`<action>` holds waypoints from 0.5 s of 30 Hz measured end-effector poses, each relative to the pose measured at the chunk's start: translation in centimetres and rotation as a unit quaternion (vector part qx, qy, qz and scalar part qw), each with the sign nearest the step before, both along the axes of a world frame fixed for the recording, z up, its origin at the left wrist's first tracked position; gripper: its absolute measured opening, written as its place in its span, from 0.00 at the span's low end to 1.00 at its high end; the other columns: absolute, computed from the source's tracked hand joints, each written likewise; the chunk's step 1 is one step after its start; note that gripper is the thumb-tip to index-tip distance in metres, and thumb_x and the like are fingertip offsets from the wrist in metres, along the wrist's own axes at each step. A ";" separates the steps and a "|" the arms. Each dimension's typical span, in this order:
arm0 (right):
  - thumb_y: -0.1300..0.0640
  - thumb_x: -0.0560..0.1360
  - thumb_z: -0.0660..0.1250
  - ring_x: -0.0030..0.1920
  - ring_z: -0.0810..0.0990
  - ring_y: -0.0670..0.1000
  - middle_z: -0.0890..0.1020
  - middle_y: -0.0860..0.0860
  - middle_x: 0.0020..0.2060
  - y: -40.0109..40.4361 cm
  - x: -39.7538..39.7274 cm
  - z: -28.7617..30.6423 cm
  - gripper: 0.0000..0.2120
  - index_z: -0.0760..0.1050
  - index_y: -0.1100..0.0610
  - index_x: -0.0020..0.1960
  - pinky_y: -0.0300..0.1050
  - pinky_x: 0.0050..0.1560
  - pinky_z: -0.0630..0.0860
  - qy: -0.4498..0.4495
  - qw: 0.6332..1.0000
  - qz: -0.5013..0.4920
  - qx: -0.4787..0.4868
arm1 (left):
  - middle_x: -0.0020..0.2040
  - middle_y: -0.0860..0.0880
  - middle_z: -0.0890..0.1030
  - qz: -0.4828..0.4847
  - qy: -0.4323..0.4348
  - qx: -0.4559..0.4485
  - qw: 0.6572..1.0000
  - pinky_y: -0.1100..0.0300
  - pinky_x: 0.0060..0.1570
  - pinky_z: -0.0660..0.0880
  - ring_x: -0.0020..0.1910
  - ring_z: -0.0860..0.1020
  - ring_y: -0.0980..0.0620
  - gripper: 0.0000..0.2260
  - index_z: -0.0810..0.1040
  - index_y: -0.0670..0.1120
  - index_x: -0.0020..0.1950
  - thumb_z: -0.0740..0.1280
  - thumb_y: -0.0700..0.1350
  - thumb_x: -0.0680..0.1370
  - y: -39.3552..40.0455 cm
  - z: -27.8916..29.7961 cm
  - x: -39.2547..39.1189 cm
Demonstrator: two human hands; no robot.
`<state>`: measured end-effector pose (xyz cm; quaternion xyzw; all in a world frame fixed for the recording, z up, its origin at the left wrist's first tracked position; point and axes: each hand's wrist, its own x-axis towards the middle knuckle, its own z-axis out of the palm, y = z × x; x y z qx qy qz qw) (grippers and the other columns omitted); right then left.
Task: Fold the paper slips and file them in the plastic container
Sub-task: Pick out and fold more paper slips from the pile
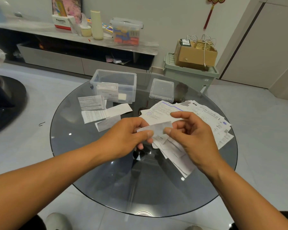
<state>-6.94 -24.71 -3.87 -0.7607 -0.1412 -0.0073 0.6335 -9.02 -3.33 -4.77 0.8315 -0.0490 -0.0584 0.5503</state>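
Leftmost, a few folded slips [96, 110] lie flat on the round glass counter [93, 171], just in front of the clear plastic container [114, 85], which already holds some paper. Both hands pinch one small white slip [156, 130] above the counter: left hand [128, 136], then right hand [189, 135]. Unfolded printed papers [206, 120] spread at right.

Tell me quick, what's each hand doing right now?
Left hand: pinching the paper slip.
Right hand: pinching the same slip's other end.
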 end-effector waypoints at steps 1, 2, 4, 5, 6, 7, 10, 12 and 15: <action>0.60 0.72 0.79 0.42 0.80 0.53 0.84 0.55 0.42 0.2 -0.3 0.0 0.15 0.82 0.50 0.56 0.58 0.50 0.79 -0.012 1.000 0.004 -0.001 | 0.46 0.49 0.87 -0.004 0.026 -0.025 0.999 0.60 0.37 0.78 0.34 0.80 0.54 0.05 0.79 0.44 0.52 0.67 0.45 0.83 -0.2 0.1 -0.2; 0.56 0.72 0.78 0.43 0.80 0.49 0.85 0.52 0.42 0.3 -0.5 0.0 0.11 0.84 0.50 0.54 0.53 0.49 0.78 -0.026 0.999 0.013 -0.014 | 0.47 0.48 0.88 -0.008 0.052 -0.048 0.997 0.61 0.36 0.77 0.34 0.80 0.54 0.05 0.79 0.43 0.53 0.66 0.44 0.83 -0.4 0.2 -0.3; 0.46 0.74 0.72 0.48 0.81 0.44 0.86 0.45 0.44 0.8 -1.2 0.2 0.08 0.86 0.48 0.48 0.44 0.50 0.74 -0.051 0.995 0.040 -0.077 | 0.48 0.46 0.87 -0.011 0.099 -0.091 0.991 0.63 0.37 0.78 0.36 0.82 0.53 0.07 0.80 0.42 0.54 0.64 0.44 0.84 -0.6 0.4 -0.4; 0.43 0.76 0.69 0.52 0.81 0.45 0.85 0.43 0.46 1.1 -1.5 0.1 0.11 0.86 0.48 0.46 0.42 0.52 0.74 -0.061 0.991 0.052 -0.110 | 0.49 0.44 0.87 -0.011 0.120 -0.113 0.986 0.64 0.38 0.79 0.38 0.83 0.52 0.08 0.81 0.42 0.56 0.64 0.43 0.84 -0.6 0.6 -0.4; 0.42 0.77 0.67 0.54 0.80 0.45 0.84 0.43 0.47 1.3 -1.5 -0.2 0.12 0.86 0.47 0.44 0.40 0.53 0.74 -0.061 0.988 0.056 -0.130 | 0.50 0.42 0.87 -0.014 0.134 -0.131 0.982 0.64 0.40 0.80 0.41 0.83 0.51 0.08 0.81 0.42 0.57 0.64 0.43 0.84 -0.5 0.7 -0.4; 0.44 0.78 0.69 0.55 0.80 0.45 0.82 0.42 0.48 1.6 -1.4 -0.4 0.09 0.85 0.45 0.43 0.37 0.52 0.73 -0.051 0.989 0.048 -0.132 | 0.50 0.41 0.87 -0.023 0.143 -0.142 0.979 0.64 0.43 0.81 0.43 0.84 0.51 0.08 0.81 0.43 0.58 0.64 0.43 0.84 -0.4 0.9 -0.4; 0.54 0.73 0.78 0.48 0.80 0.46 0.81 0.43 0.48 2.1 -0.9 -1.1 0.07 0.82 0.44 0.45 0.42 0.48 0.76 -0.044 0.991 0.000 -0.128 | 0.49 0.42 0.86 -0.058 0.132 -0.109 0.983 0.60 0.51 0.82 0.46 0.85 0.50 0.07 0.77 0.45 0.61 0.63 0.42 0.84 0.0 1.4 -0.7; 0.59 0.71 0.79 0.42 0.81 0.54 0.83 0.49 0.44 2.4 -0.7 -1.1 0.13 0.80 0.45 0.50 0.51 0.48 0.82 0.006 0.998 0.004 -0.070 | 0.47 0.43 0.86 -0.072 0.117 -0.058 0.989 0.55 0.53 0.82 0.46 0.86 0.49 0.07 0.72 0.47 0.61 0.62 0.39 0.84 0.5 1.9 -1.0; 0.63 0.72 0.79 0.38 0.81 0.50 0.83 0.54 0.40 2.8 -0.5 -0.7 0.15 0.82 0.49 0.53 0.45 0.45 0.81 0.049 0.998 0.017 -0.018 | 0.46 0.50 0.86 -0.049 0.050 0.104 0.992 0.50 0.49 0.82 0.44 0.84 0.51 0.09 0.69 0.54 0.59 0.68 0.48 0.82 1.8 3.0 -1.1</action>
